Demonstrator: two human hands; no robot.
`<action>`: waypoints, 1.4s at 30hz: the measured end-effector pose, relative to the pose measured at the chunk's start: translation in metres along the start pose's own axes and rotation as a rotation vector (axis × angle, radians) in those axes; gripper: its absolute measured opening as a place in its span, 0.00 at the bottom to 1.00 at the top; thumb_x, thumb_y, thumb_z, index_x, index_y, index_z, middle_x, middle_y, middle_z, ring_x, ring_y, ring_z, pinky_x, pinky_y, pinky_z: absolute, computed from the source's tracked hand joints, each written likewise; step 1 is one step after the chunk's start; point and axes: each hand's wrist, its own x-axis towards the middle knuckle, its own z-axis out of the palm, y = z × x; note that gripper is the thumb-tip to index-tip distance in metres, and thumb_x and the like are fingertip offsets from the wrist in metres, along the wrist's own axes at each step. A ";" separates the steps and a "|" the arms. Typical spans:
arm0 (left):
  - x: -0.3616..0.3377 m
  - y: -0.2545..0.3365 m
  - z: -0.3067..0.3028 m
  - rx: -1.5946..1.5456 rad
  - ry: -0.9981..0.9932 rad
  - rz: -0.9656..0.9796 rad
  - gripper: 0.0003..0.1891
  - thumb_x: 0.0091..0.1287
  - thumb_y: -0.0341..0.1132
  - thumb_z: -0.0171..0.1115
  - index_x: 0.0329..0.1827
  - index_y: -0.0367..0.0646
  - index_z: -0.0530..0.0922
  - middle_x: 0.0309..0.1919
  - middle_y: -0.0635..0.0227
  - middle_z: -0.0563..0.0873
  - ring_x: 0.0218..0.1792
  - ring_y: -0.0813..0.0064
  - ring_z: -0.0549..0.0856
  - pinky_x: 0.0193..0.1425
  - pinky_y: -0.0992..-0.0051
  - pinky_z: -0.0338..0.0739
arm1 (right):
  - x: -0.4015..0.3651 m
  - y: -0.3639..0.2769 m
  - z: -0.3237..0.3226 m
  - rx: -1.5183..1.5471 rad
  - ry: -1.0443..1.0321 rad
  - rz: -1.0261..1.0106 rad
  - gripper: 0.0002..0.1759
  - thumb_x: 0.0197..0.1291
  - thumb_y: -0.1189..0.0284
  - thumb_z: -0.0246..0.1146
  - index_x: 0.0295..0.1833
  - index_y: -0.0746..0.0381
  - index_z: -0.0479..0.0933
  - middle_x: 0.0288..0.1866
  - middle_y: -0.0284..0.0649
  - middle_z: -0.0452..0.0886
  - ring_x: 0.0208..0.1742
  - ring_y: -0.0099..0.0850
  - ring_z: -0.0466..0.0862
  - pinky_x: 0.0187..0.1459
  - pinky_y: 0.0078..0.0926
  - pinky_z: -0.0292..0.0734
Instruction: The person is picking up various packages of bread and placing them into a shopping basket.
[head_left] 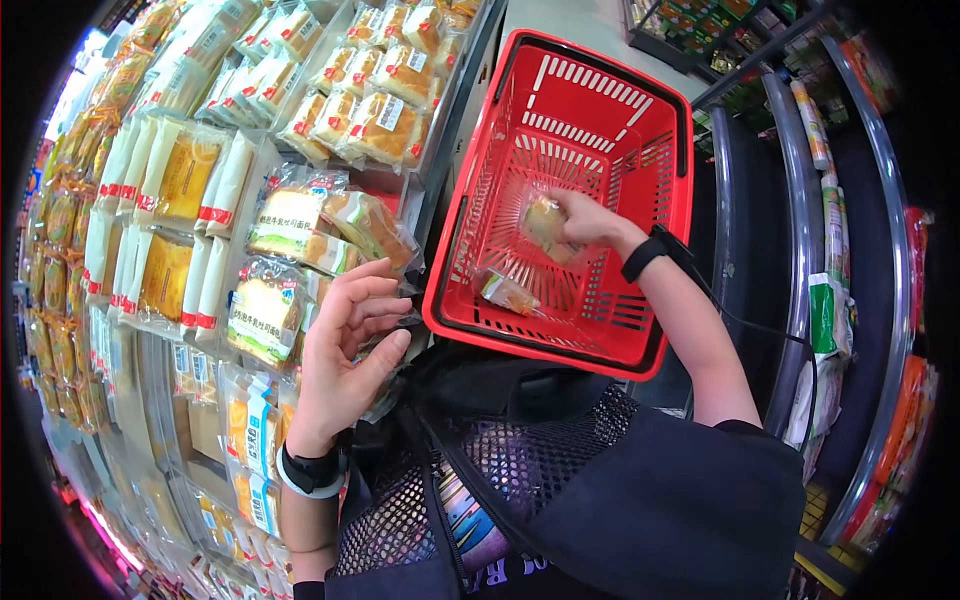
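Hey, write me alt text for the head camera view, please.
A person's right hand holds a wrapped packet inside a red shopping basket, where a second packet lies. The left hand is open beside rows of packaged bread.

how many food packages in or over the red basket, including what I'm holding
2: held package in your right hand, loose package toward the near left of the red basket. The hand may hide more.
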 end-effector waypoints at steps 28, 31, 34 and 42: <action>-0.045 0.009 -0.041 -0.086 0.408 -0.018 0.20 0.63 0.22 0.58 0.58 0.33 0.70 0.59 0.56 0.75 0.52 0.72 0.81 0.60 0.72 0.73 | 0.010 -0.037 0.054 -0.389 -0.122 -0.196 0.29 0.47 0.72 0.66 0.56 0.71 0.69 0.46 0.52 0.81 0.47 0.44 0.82 0.47 0.37 0.77; -0.046 0.007 -0.040 -0.099 0.409 -0.022 0.19 0.63 0.22 0.58 0.58 0.33 0.70 0.59 0.57 0.75 0.51 0.72 0.81 0.59 0.73 0.73 | 0.010 -0.109 0.040 -0.080 0.357 -0.368 0.23 0.52 0.68 0.67 0.51 0.70 0.73 0.44 0.49 0.81 0.45 0.38 0.82 0.45 0.34 0.77; -0.044 0.005 -0.036 -0.127 0.388 -0.025 0.19 0.63 0.21 0.58 0.58 0.34 0.70 0.59 0.58 0.75 0.51 0.74 0.81 0.57 0.74 0.74 | 0.005 -0.174 0.056 0.105 0.273 -0.433 0.27 0.52 0.63 0.68 0.53 0.70 0.73 0.46 0.51 0.80 0.47 0.42 0.81 0.49 0.34 0.77; -0.050 0.006 -0.030 -0.132 0.349 -0.081 0.18 0.63 0.21 0.58 0.56 0.36 0.71 0.56 0.62 0.78 0.52 0.75 0.80 0.58 0.75 0.74 | 0.051 -0.192 0.102 0.081 0.222 -0.395 0.29 0.52 0.63 0.68 0.58 0.65 0.72 0.42 0.51 0.83 0.44 0.40 0.85 0.48 0.33 0.78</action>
